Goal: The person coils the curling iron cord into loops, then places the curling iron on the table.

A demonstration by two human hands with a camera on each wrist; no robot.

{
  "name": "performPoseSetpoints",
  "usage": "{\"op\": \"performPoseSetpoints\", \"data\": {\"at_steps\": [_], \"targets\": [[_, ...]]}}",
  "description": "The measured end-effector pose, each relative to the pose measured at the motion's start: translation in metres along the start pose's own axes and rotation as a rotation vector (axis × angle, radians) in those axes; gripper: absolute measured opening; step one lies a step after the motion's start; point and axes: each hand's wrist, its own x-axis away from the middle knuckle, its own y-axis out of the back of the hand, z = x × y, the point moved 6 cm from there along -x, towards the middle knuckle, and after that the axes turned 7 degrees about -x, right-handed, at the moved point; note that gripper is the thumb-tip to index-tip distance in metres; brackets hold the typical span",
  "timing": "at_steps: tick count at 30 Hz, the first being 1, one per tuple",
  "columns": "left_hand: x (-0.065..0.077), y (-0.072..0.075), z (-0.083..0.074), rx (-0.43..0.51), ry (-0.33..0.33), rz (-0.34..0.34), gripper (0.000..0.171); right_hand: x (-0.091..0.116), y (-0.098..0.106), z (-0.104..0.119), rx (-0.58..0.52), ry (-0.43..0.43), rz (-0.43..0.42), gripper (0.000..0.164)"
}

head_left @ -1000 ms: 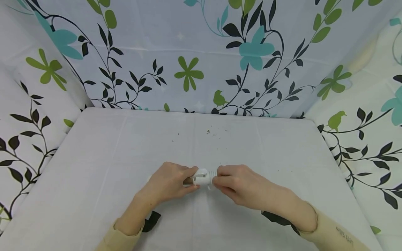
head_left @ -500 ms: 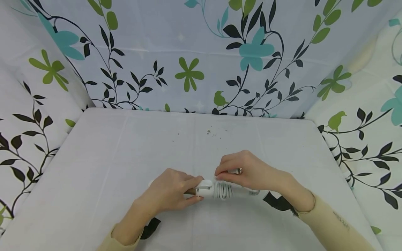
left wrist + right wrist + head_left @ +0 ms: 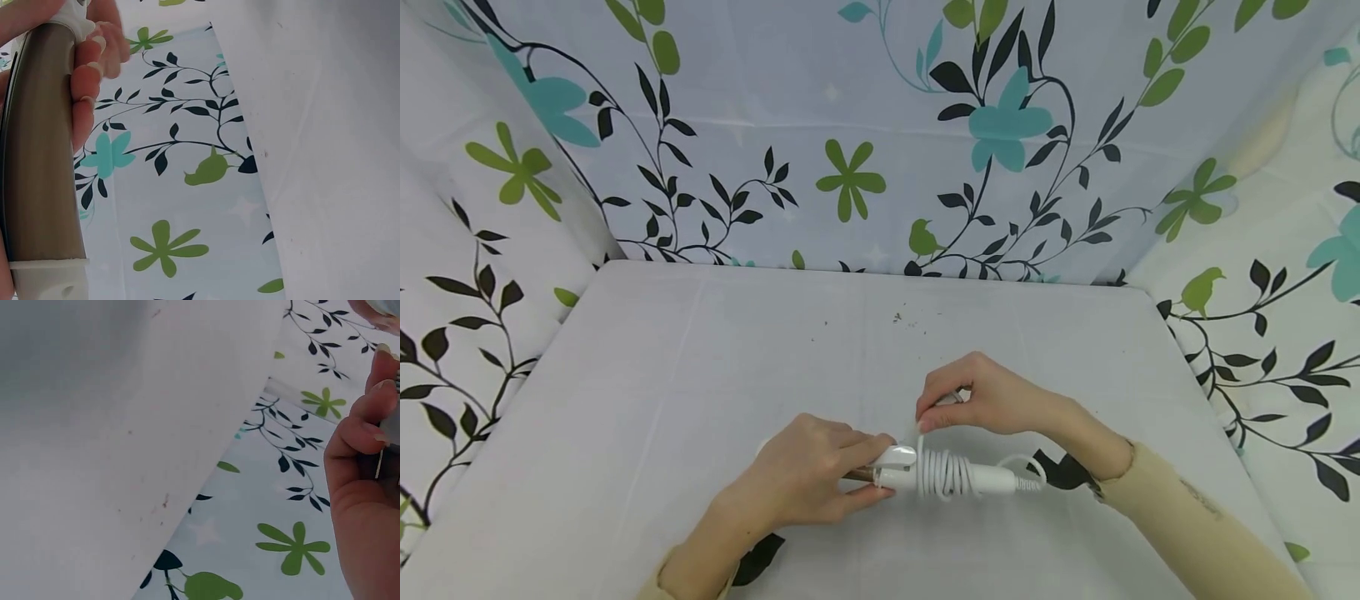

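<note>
A white curling iron (image 3: 992, 478) with a brownish metal barrel (image 3: 44, 144) is held level, low over the front middle of the table. My left hand (image 3: 808, 471) grips it by the barrel, with fingertips beside the white clamp lever (image 3: 895, 456). White cord (image 3: 946, 475) is wound in several turns around the handle, and a loop of it bends back from the handle's right end. Above the coils, my right hand (image 3: 992, 396) pinches the cord's free end. The plug (image 3: 392, 425) lies within its curled fingers, with metal prongs partly visible in the right wrist view.
The white table (image 3: 722, 350) spreads around both hands. Small dark crumbs (image 3: 898, 317) are scattered toward its back. A leaf-patterned curtain (image 3: 850, 108) hangs behind and along both sides. Black straps (image 3: 758, 560) show near the wrists.
My right hand has risen from the handle and drawn the cord end up over the coils. The curling iron and left hand have shifted slightly right and toward me, exposing the wound cord.
</note>
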Motion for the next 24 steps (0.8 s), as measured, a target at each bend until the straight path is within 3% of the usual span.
{"op": "performPoseSetpoints", "data": {"at_steps": [8, 16, 19, 24], "targets": [[-0.005, 0.009, 0.002, 0.004, 0.017, -0.063, 0.033, 0.006, -0.008, -0.046, -0.153, 0.011, -0.084, 0.012], [-0.005, 0.008, 0.012, -0.033, 0.071, -0.083, 0.035, 0.011, -0.032, -0.046, -0.415, 0.096, -0.244, 0.019], [-0.004, 0.006, 0.017, -0.055, 0.097, -0.087, 0.036, 0.014, -0.037, -0.045, -0.346, 0.013, -0.313, 0.021], [-0.004, 0.004, 0.022, -0.063, 0.124, -0.102, 0.035, 0.028, -0.045, -0.07, -0.271, -0.301, -0.415, 0.026]]}}
